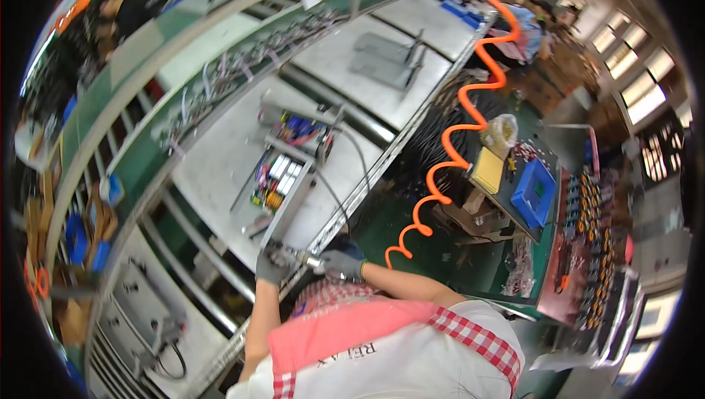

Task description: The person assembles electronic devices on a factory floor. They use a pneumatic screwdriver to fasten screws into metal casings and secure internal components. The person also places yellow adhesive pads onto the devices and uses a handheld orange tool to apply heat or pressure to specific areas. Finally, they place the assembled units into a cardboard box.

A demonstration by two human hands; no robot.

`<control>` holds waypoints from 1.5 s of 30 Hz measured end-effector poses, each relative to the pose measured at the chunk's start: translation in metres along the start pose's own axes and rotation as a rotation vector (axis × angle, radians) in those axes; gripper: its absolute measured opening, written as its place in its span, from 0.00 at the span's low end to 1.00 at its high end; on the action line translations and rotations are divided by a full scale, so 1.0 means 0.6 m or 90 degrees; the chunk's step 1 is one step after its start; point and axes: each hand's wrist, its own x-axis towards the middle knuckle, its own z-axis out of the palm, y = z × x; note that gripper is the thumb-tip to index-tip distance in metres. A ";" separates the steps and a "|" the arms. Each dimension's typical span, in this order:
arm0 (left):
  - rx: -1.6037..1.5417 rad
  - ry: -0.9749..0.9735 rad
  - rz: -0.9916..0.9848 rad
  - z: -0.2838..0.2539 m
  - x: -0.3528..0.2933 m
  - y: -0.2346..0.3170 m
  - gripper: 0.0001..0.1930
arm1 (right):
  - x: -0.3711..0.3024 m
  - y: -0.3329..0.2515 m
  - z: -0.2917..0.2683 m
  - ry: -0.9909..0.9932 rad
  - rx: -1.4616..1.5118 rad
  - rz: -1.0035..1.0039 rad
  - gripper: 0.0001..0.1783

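My right hand (342, 265), in a grey glove, is closed around a silver barrel-shaped hand tool (311, 260) that points left, toward my other hand. My left hand (273, 265), also gloved in grey, is at the near end of an open grey metal casing (296, 209). Its fingers are curled in, and what they grip is too small to make out. Inside the casing sits a circuit board (270, 192) with white blocks and yellow-orange coils. Just beyond it lies a second unit (301, 129) with bundled coloured wires. A dark cable (358, 151) trails off to its right.
Metal pallets lie along a roller line (338, 102); a far one bears grey panels (385, 59), a near left one another casing (139, 300). An orange coiled hose (470, 109) hangs at the right. Beside it a side table holds a blue tray (533, 193) and yellow pads (486, 171).
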 end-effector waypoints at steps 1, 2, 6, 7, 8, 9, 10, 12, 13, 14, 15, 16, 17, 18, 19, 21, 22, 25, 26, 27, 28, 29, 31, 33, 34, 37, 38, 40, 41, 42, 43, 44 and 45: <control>0.036 0.025 0.028 0.025 -0.018 -0.004 0.07 | 0.004 0.003 0.001 0.040 -0.102 -0.023 0.20; 0.064 0.052 0.064 0.040 -0.034 -0.003 0.09 | 0.016 0.007 0.007 0.076 -0.207 -0.039 0.21; 0.094 0.121 0.180 0.021 -0.031 0.021 0.13 | -0.039 -0.080 0.058 0.102 -0.382 -0.025 0.24; 0.113 0.145 0.260 0.017 -0.032 0.013 0.11 | -0.031 -0.064 0.051 0.098 -0.376 -0.080 0.23; 0.066 0.140 0.312 0.018 -0.056 0.001 0.08 | -0.040 -0.068 0.051 0.104 -0.383 -0.104 0.23; 0.138 0.149 0.343 -0.006 -0.051 0.007 0.06 | -0.052 -0.075 0.047 0.110 -0.391 -0.128 0.23; 0.208 0.162 0.373 -0.035 -0.052 0.011 0.06 | -0.074 -0.083 0.050 0.110 -0.398 -0.148 0.22; 0.248 0.154 0.388 -0.051 -0.063 -0.003 0.08 | -0.135 -0.127 0.045 0.075 -0.350 -0.047 0.24; 0.266 0.149 0.395 -0.052 -0.071 -0.017 0.10 | -0.139 -0.124 0.035 0.075 -0.377 -0.058 0.26; 0.318 0.121 0.376 -0.036 -0.088 -0.037 0.11 | -0.143 -0.116 0.027 0.077 -0.402 -0.068 0.27; 0.369 0.093 0.356 -0.017 -0.103 -0.057 0.12 | -0.132 -0.092 0.012 0.106 -0.430 -0.095 0.28; 0.413 0.070 0.342 -0.002 -0.116 -0.075 0.13 | -0.143 -0.100 0.017 0.102 -0.430 -0.096 0.28; 0.375 0.062 0.369 0.009 -0.114 -0.092 0.14 | -0.165 -0.116 0.021 0.101 -0.429 -0.095 0.29; 0.345 0.026 0.335 0.018 -0.114 -0.094 0.14 | -0.177 -0.123 0.024 0.100 -0.427 -0.095 0.29; 0.318 -0.016 0.293 0.032 -0.109 -0.100 0.14 | -0.174 -0.106 0.013 0.123 -0.433 -0.064 0.30; 0.293 -0.003 0.289 0.082 -0.120 -0.120 0.16 | -0.194 -0.124 0.020 0.120 -0.439 -0.038 0.31; 0.338 0.004 0.265 0.095 -0.116 -0.123 0.16 | -0.207 -0.128 0.020 0.124 -0.438 -0.021 0.31; 0.425 0.022 0.224 0.120 -0.094 -0.123 0.19 | -0.211 -0.111 0.010 0.130 -0.423 -0.035 0.32; 0.393 -0.008 0.203 0.121 -0.086 -0.119 0.19 | -0.214 -0.115 0.010 0.127 -0.423 -0.034 0.32; 0.361 -0.037 0.182 0.121 -0.078 -0.116 0.18 | -0.201 -0.095 0.001 0.132 -0.405 -0.027 0.31; 0.329 -0.065 0.159 0.129 -0.079 -0.118 0.18 | -0.202 -0.093 -0.002 0.145 -0.407 -0.054 0.31; 0.302 -0.067 0.150 0.138 -0.079 -0.120 0.17 | -0.204 -0.092 -0.006 0.158 -0.409 -0.082 0.31; 0.248 -0.067 0.133 0.156 -0.081 -0.124 0.16 | -0.213 -0.100 -0.010 0.165 -0.395 -0.098 0.30; 0.259 -0.076 0.145 0.159 -0.070 -0.119 0.16 | -0.238 -0.127 -0.006 0.159 -0.365 -0.074 0.30; 0.264 -0.082 0.154 0.164 -0.066 -0.116 0.15 | -0.239 -0.129 -0.010 0.158 -0.352 -0.068 0.30; 0.351 -0.089 0.178 0.177 -0.062 -0.122 0.13 | -0.239 -0.131 -0.024 0.155 -0.327 -0.054 0.30; 0.383 -0.079 0.182 0.183 -0.063 -0.126 0.12 | -0.237 -0.130 -0.031 0.155 -0.328 -0.054 0.30; 0.462 -0.086 0.236 0.193 -0.069 -0.130 0.12 | -0.234 -0.130 -0.043 0.151 -0.321 -0.051 0.30; 0.501 -0.089 0.263 0.197 -0.070 -0.133 0.12 | -0.235 -0.131 -0.050 0.148 -0.314 -0.048 0.30; 0.484 -0.092 0.254 0.198 -0.068 -0.135 0.12 | -0.234 -0.132 -0.056 0.144 -0.307 -0.045 0.30; 0.466 -0.094 0.247 0.198 -0.067 -0.137 0.13 | -0.230 -0.129 -0.062 0.144 -0.296 -0.050 0.30; 0.448 -0.096 0.240 0.201 -0.066 -0.139 0.13 | -0.223 -0.124 -0.068 0.144 -0.285 -0.054 0.30; 0.418 -0.087 0.221 0.206 -0.063 -0.140 0.14 | -0.218 -0.123 -0.075 0.144 -0.275 -0.058 0.30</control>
